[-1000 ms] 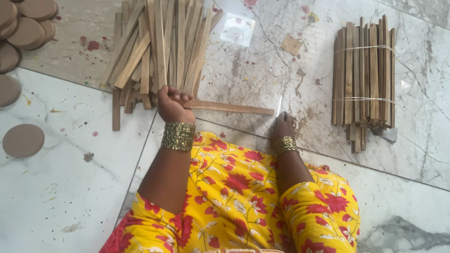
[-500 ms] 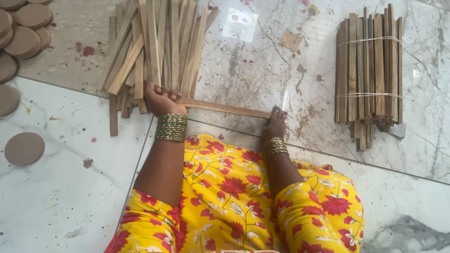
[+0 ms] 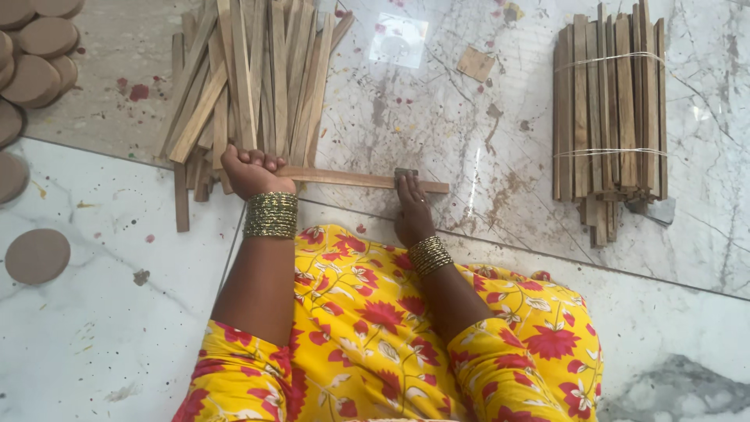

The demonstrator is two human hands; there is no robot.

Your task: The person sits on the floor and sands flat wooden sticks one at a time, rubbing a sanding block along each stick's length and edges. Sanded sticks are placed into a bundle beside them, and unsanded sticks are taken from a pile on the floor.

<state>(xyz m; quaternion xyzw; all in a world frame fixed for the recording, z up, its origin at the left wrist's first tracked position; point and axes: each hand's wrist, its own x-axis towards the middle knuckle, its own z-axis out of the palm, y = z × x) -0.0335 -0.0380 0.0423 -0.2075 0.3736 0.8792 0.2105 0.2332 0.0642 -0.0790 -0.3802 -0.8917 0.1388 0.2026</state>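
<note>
So there's one wooden strip (image 3: 355,179) lying flat across the middle of the frame on the marble floor (image 3: 94,328). The left hand (image 3: 251,170) is clenched around its left end, pinning it down, right below a loose pile of strips (image 3: 250,78) at the upper left. The right hand (image 3: 412,211) sits further along the strip, fingers pinched on a small dark piece (image 3: 405,172) pressed against it; can't tell what that is. A tied bundle of strips (image 3: 609,117) sits upper right, and brown round discs (image 3: 37,255) run down the left edge.
</note>
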